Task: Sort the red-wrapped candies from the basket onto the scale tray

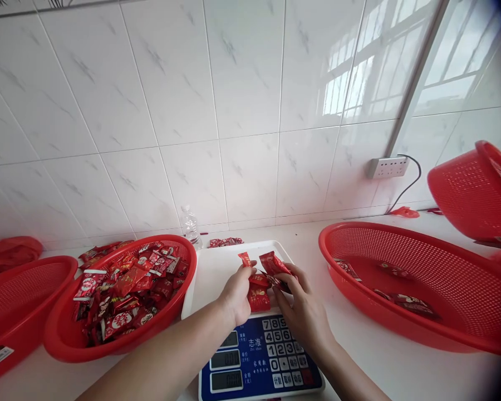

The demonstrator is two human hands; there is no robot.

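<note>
Over the front of the white weighing tray (211,273), both hands are close together among several small red packets. My left hand (239,292) is closed on a red packet (245,259) whose end sticks up past the fingers. Closed too, my right hand (298,295) grips red packets (271,263) between thumb and fingers. Another red packet (259,299) with gold print shows just below the fingers, between the hands; whether it is held or lies on the tray I cannot tell. Below them is the scale's blue keypad panel (254,362).
On the left, a red basket (54,342) is heaped with red packets (129,295), beside another red basket (20,284). A large red basket (359,312) at right holds a few packets. A further basket (476,195), a clear bottle (189,225) and a socket strip (388,167) are farther back.
</note>
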